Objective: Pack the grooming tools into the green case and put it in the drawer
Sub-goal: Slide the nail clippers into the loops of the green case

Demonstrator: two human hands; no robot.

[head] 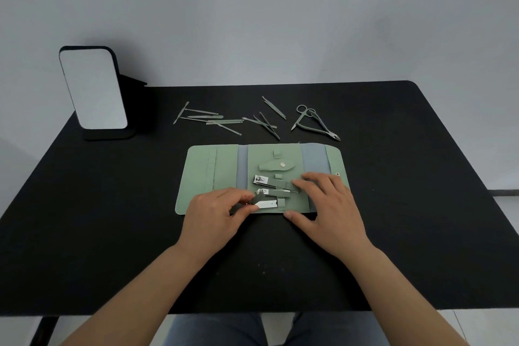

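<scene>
Green case (202,177) held flat by open right hand (325,205), left hand (216,211) pinching third nail clipper (265,204), needing a push under its loop

A plain indoor staging area is indicated rather than a furnished home. A black table (421,177) is set against a bare grey-white wall (280,8), with no decoration shown. A standing mirror (94,90) on a black base is placed at the far left corner, which gives the setup the character of a simple dressing or grooming station
</scene>
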